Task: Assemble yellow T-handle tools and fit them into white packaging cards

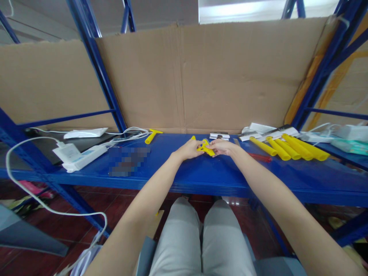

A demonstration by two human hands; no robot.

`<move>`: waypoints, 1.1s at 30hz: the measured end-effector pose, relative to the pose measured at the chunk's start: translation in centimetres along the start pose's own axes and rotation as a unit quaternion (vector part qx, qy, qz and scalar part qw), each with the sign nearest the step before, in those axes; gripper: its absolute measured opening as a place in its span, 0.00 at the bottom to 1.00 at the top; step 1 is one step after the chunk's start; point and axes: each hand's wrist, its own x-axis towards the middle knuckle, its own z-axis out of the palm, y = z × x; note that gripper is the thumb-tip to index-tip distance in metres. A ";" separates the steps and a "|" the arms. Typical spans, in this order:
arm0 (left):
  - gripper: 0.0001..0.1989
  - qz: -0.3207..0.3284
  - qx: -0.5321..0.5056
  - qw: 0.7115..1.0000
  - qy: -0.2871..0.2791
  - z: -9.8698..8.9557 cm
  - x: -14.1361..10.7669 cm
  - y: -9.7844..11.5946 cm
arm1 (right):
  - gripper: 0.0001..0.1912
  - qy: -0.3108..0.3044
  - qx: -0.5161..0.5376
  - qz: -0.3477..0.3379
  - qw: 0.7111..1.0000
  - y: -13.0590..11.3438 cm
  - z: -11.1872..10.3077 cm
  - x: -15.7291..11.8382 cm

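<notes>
Yellow piece pinched between both my hands at the blue shelf.
It's at 3 o'clock from my left hand, 9 o'clock from my right hand; fingers of both closed on it, neither hand clearly nearer. Visible part slants 10 to 4 o'clock; fingers hide the rest, can't tell full long axis. Yellow tubes at 3 o'clock, well apart.

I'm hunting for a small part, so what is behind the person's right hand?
Just behind the right hand lies a small white item with dark marks; beyond it stands the cardboard panel. Whatever the hand itself covers cannot be seen.
</notes>
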 end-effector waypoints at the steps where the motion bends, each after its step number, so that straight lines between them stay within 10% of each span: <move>1: 0.16 0.004 -0.004 1.000 0.000 0.1 0.0 0.0 | 0.08 0.003 0.001 0.002 1.000 0.0 0.1 0.0; 29: 0.26 -0.066 0.121 0.988 -0.071 0.7 -0.1 0.8 | 0.06 -0.006 0.007 -0.014 1.000 -0.6 -0.2 -0.5; 33: 0.27 -0.074 0.091 0.990 -0.073 0.5 -0.1 0.6 | 0.05 0.113 -0.012 -0.029 0.993 -0.4 -2.6 -0.5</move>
